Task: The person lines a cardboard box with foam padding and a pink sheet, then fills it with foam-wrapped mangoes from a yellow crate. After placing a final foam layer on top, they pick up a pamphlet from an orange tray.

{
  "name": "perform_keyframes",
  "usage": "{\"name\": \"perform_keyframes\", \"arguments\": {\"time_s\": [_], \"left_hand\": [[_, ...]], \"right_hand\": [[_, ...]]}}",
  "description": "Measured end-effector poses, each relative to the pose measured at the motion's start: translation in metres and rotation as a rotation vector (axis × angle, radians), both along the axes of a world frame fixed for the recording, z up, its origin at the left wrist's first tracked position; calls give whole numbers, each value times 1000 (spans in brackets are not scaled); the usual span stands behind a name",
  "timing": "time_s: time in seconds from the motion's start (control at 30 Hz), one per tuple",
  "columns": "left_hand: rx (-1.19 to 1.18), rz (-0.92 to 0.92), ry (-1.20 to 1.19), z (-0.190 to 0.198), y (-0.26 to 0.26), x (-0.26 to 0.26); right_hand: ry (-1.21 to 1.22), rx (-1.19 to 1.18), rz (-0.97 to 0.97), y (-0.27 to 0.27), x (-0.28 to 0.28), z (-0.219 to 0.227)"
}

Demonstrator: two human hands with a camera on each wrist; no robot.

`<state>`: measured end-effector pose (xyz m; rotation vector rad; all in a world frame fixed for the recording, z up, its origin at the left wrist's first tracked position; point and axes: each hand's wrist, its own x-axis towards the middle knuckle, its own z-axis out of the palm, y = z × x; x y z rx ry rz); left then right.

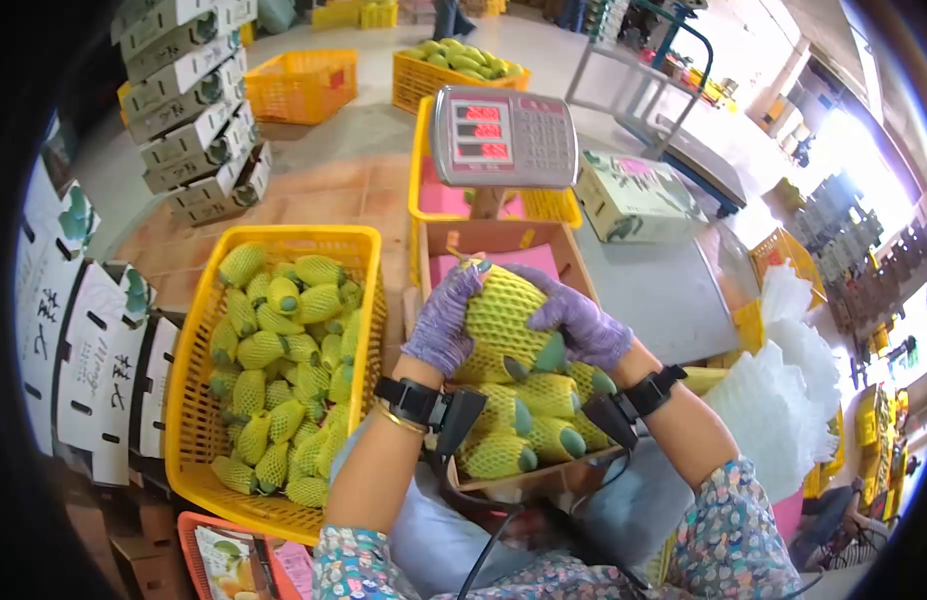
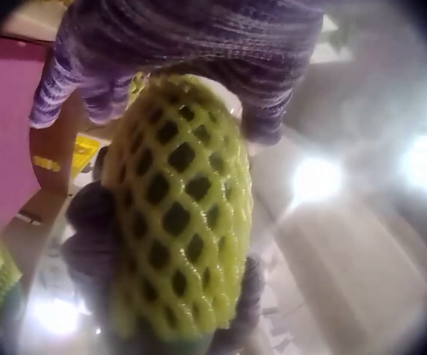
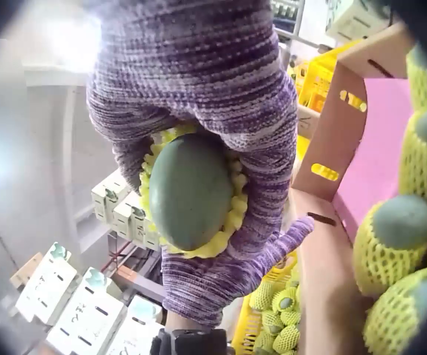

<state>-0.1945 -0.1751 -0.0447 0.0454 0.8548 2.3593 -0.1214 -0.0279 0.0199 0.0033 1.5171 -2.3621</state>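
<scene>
A green mango (image 1: 504,318) in a yellow foam net is held between both hands over an open cardboard box (image 1: 581,275). My left hand (image 1: 444,322), in a purple knit glove, grips its left end near the stem. Gloved alike, my right hand (image 1: 586,325) curls round the other end. In the right wrist view the bare tip of the mango (image 3: 190,192) pokes out of the net between the fingers. Netted mangoes (image 1: 504,420) lie in rows in the near part of the box, and pink paper (image 1: 544,262) lines its far part.
A yellow crate (image 1: 374,270) of netted mangoes stands left. Behind the box is a scale display (image 1: 504,138) with red digits. White cartons (image 1: 184,110) are stacked at back left, a closed carton (image 1: 639,200) sits right, and white foam nets (image 1: 794,390) are heaped beside me.
</scene>
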Motion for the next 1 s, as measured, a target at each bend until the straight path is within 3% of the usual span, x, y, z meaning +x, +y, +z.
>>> {"name": "perform_keyframes", "arguments": {"time_s": [0.07,0.13,0.2,0.27,0.33,0.37,0.47,0.5,0.53,0.6,0.63,0.67,0.7,0.73,0.77,0.8,0.87,0.93,1.0], "left_hand": [[88,-36,-194,-2,2,1],[41,-31,-237,9,-1,1],[-31,110,-191,11,-5,-4],[16,129,-228,13,-6,-8],[15,188,-228,10,-4,-13],[30,189,-247,9,-4,-14],[-51,163,-121,1,2,-23],[-189,144,84,-8,2,-31],[-187,147,83,-13,-3,-37],[-1152,359,712,-20,-17,-48],[-1414,315,992,-22,-30,-50],[-1413,320,988,-14,-34,-46],[-1567,64,940,-3,-39,-42],[-1705,-203,877,2,-41,-40],[-1711,-340,791,3,-38,-41],[-1717,-340,783,1,-38,-41],[-1626,-416,712,-8,-36,-44],[-1586,-363,714,-29,-38,-48],[-1415,-152,849,-39,-42,-49]], "right_hand": [[-134,-65,58,-4,-1,1],[-88,16,84,-2,-12,-4],[348,703,222,-6,-23,7],[424,802,224,-9,-31,9],[284,1027,236,-16,-33,26],[437,1058,227,-15,-36,24],[415,898,207,-2,-43,12],[375,945,178,3,-43,15],[376,947,181,17,-48,9],[346,1149,193,51,-61,-16],[347,1152,198,58,-63,-19],[192,1432,251,63,-66,-20],[26,1705,301,66,-69,-23],[31,1705,306,68,-71,-28],[62,1831,384,70,-72,-36],[95,1953,465,74,-75,-46],[143,1909,510,88,-79,-67],[113,1972,650,90,-79,-72],[65,1979,694,86,-74,-60]]}}
